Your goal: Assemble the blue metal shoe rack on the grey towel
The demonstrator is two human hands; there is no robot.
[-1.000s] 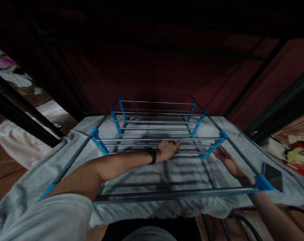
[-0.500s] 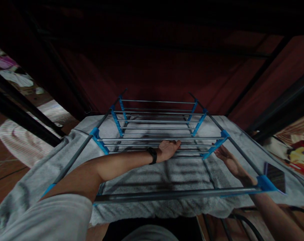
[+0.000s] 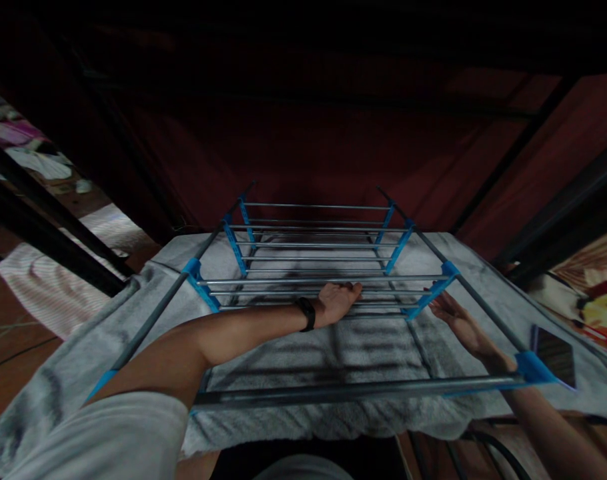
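Towel (image 3: pixel 343 347), grey and thick, lies spread flat under the metal drying rack (image 3: pixel 328 280), running past the rack's blue corner brackets on every side and sagging over the near edge below the front bar (image 3: pixel 343 390). Whatever carries the towel is hidden by it, so I cannot tell what that is. The left hand (image 3: pixel 339 298) reaches through the rack, past the front bar, and rests palm-down with fingers loosely spread at the rails in the rack's middle; it grips nothing that I can make out, and whether it presses the rails or the cloth just beneath them is hard to tell in the dim light. A dark band (image 3: pixel 306 313) sits on that wrist. The right hand (image 3: pixel 451 315) is open too, fingers extended, lying just beside the blue bracket on the rack's right side, holding nothing. To flatten the cloth well, I judge both palms should stay low and sweep outward from the rack's middle towards its side rails, so that folds are pushed away rather than bunched beneath the rungs. Forearms ought to stay clear of the front bar, since a knock there could shift the whole rack. A dark phone (image 3: pixel 553 355) lies on the towel just right of the rack's near right corner, and dragging the cloth could carry it off the edge.
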